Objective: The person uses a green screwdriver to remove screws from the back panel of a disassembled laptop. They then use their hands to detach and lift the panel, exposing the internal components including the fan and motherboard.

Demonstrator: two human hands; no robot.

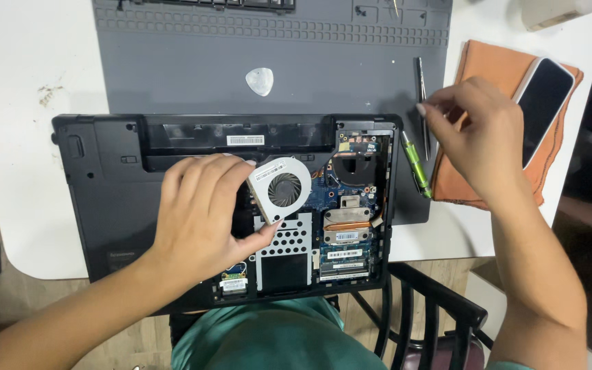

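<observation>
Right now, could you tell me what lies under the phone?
The phone lies on an orange cloth on the white table. The right hand hides the cloth's middle.

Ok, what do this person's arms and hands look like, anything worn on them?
Both arms are bare right down to the wrists, with no sleeves reaching them. The left hand and right hand wear no gloves, and no rings or watch show. The fingernails are fairly long, with pale polish.

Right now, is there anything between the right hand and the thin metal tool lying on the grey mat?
Nothing visible. The right hand has its fingers right at the thin metal tool on the grey mat. The green screwdriver lies beside it, not between.
</observation>
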